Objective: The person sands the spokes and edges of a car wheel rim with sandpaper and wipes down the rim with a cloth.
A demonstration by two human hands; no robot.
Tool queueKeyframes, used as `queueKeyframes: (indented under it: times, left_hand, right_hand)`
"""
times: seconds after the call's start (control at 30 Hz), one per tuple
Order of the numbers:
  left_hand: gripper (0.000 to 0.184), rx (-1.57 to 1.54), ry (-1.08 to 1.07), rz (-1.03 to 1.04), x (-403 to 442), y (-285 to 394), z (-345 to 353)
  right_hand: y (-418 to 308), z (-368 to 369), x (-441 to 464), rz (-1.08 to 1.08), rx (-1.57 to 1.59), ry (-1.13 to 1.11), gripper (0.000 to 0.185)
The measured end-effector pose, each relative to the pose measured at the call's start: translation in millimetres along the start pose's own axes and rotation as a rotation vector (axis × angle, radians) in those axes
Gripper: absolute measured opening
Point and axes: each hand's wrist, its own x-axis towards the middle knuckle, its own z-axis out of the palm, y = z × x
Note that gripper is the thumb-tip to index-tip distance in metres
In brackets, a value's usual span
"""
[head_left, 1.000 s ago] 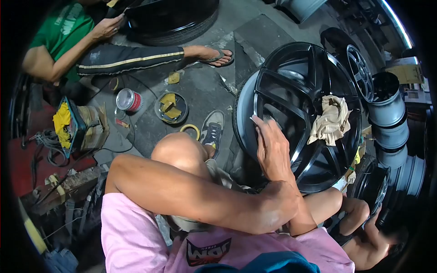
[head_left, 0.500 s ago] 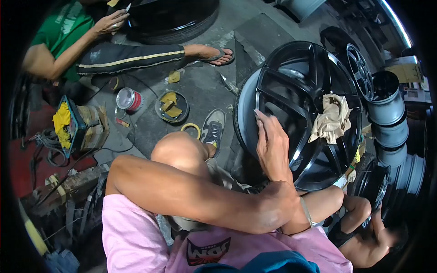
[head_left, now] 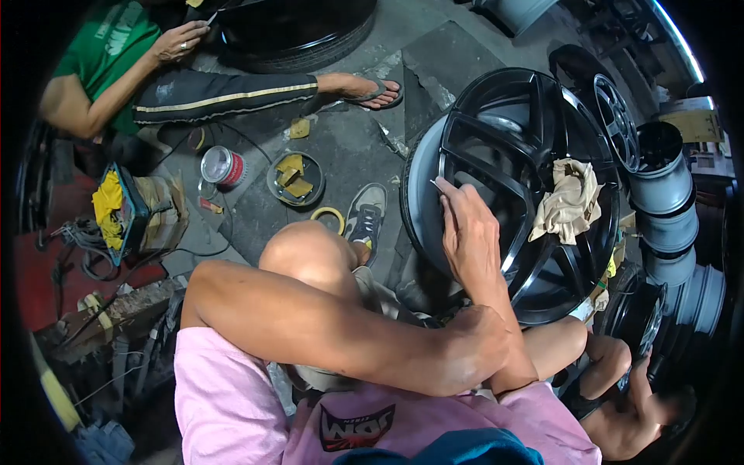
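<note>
My right hand (head_left: pixel 474 236) reaches over the left edge of a large black spoked wheel rim (head_left: pixel 496 180). Its fingers are pinched on a thin, pale-tipped tool (head_left: pixel 434 182), mostly hidden, so I cannot make out its kind. The tip is near the rim's grey outer barrel (head_left: pixel 425 209); contact is unclear. Across my lap stretches my left arm, with my left hand (head_left: pixel 484 337) bent over my right forearm. Its fingers are out of sight. A crumpled beige cloth (head_left: pixel 567 203) lies on the rim's right-hand spokes.
On the floor are a round bowl with yellow pieces (head_left: pixel 296 178), a tin can (head_left: pixel 225 167), and a yellow tape roll (head_left: pixel 328 219). A co-worker's leg (head_left: pixel 232 97) extends at upper left. Grey rims (head_left: pixel 661 190) are stacked at right; another person (head_left: pixel 628 403) sits lower right.
My right hand has shifted slightly right and its fingers have drawn in, with the pale tip now showing beyond them. At upper left, the co-worker's hand has moved slightly left.
</note>
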Motion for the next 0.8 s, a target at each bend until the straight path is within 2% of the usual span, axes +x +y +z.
queueKeyframes:
  times: [0.13,0.27,0.33,0.5,0.6,0.7,0.8]
  left_hand:
    - [0.012,0.039,0.008,-0.029,12,5,4]
    - [0.01,0.054,0.071,-0.054,25,9,15]
    - [0.009,0.053,0.111,-0.063,28,10,18]
    - [0.01,0.013,0.027,-0.13,31,10,16]
    - [0.011,0.0,0.048,-0.106,32,12,20]
    - [0.02,-0.077,-0.053,-0.038,33,4,20]
    - [0.021,-0.033,0.012,-0.037,27,5,20]
  right_hand:
    - [16,-10,-8,-0.154,-0.036,-0.07,0.039]
    - [14,-14,3,-0.16,-0.054,-0.112,0.047]
    - [12,-11,1,-0.134,-0.044,-0.101,0.048]
    - [10,-16,-11,-0.073,-0.046,-0.14,0.05]
    - [11,-8,2,-0.094,-0.039,-0.082,0.05]
    - [7,-7,-15,-0.048,-0.03,-0.093,0.048]
    - [6,-7,-20,-0.005,-0.03,-0.098,0.047]
